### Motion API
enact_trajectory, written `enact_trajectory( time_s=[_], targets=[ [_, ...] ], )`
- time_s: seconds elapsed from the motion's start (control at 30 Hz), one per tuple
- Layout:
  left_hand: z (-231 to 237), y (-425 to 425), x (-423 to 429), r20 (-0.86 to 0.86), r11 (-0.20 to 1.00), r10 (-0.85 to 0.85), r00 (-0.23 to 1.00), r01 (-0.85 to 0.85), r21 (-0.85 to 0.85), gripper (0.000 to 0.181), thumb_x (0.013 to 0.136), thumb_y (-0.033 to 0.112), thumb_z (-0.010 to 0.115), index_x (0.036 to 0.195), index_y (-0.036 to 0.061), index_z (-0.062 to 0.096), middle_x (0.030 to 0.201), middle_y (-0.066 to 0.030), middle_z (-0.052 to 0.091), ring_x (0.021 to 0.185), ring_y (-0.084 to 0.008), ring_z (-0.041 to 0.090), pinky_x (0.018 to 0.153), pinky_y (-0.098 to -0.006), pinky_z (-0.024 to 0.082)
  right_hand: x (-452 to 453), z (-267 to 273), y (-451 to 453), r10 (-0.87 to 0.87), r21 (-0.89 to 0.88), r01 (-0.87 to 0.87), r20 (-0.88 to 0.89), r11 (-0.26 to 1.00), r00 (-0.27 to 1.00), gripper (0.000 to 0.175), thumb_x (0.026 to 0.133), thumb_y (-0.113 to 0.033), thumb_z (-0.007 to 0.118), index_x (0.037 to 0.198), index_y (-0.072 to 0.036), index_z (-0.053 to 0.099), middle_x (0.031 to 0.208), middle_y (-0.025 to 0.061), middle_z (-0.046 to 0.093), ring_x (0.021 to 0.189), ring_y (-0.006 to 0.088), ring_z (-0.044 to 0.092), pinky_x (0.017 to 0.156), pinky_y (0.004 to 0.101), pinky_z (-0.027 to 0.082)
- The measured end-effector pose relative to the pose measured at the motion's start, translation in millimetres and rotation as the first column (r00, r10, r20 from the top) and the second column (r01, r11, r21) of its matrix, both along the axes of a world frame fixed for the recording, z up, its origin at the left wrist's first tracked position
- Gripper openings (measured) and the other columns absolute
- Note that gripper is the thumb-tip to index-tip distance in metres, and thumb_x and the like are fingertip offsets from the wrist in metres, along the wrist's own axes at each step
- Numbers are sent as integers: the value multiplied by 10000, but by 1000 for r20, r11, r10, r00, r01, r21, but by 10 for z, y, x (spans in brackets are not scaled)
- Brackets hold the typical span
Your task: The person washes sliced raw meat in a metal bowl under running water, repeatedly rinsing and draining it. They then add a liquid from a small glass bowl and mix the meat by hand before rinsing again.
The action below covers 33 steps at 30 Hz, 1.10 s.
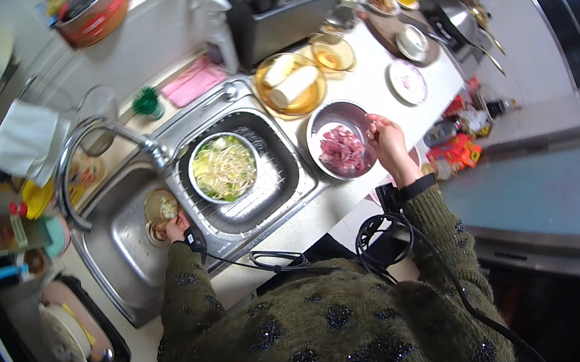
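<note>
My left hand (176, 227) holds a small amber glass bowl (159, 208) with pale chopped bits in it, over the left sink basin. My right hand (388, 139) is at the right rim of a steel bowl (314, 148) on the counter; its fingers are closed together, and whether they grip the rim or something small cannot be told. Pieces of raw red meat (342, 148) lie in that bowl. In the right basin, on a wire rack (260, 199), sits a round bowl of bean sprouts and greens (223, 168).
An amber glass bowl (313, 108) with peeled white pieces stands behind the meat bowl, beside a smaller amber bowl (332, 53). The curved faucet (65, 168) arches over the left basin. A plate (408, 82), pink cloth (194, 80) and green scrubber (148, 102) lie around. Cables hang before my body.
</note>
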<state>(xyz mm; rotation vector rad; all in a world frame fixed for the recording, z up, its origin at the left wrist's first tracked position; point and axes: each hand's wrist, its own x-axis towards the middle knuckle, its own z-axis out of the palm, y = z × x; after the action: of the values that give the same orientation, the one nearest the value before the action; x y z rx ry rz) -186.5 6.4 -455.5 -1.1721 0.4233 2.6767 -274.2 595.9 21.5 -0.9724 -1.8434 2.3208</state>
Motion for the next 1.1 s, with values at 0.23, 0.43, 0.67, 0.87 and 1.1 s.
enact_trajectory(
  time_s=[0.23,0.43,0.67,0.87,1.1],
  targets=[
    [-62,150,-40,175,975,-43,984,79,-206,324,949,237,363,1040,13,580,872,-78,653,737,-186,618,611,-282,518,394,-102,392,-159,-31,160,29,987,987,311,836,104,405,1140,82,462,938,125,561,869,208,591,792,248,480],
    [610,241,40,227,868,-200,953,279,-411,247,922,241,387,876,111,592,713,-20,600,544,-109,504,452,-222,375,319,-571,331,325,863,-484,420,147,848,145,687,-20,582,798,31,660,722,208,638,699,318,649,646,373,525],
    [2502,513,128,223,690,-56,973,199,-696,203,884,203,432,719,121,518,632,20,512,536,-87,482,482,-206,401,68,-1123,181,289,732,-681,659,-34,694,129,694,-74,587,784,-13,656,856,193,645,788,335,639,731,395,519],
    [3859,1358,186,-31,655,-101,994,43,-754,201,898,194,482,1030,46,515,910,-30,554,792,-107,510,722,-233,430,-110,-1159,416,382,911,-299,179,283,907,117,657,-66,605,757,-55,666,781,177,626,746,321,625,703,383,507],
    [4206,2917,-71,-46,608,-609,792,429,-668,230,914,199,477,1085,51,520,994,-55,557,842,-122,516,714,-250,421,68,-1115,247,677,842,-534,440,-82,590,285,689,-102,608,972,-84,632,1069,132,561,1002,280,554,847,402,469]
  ],
)
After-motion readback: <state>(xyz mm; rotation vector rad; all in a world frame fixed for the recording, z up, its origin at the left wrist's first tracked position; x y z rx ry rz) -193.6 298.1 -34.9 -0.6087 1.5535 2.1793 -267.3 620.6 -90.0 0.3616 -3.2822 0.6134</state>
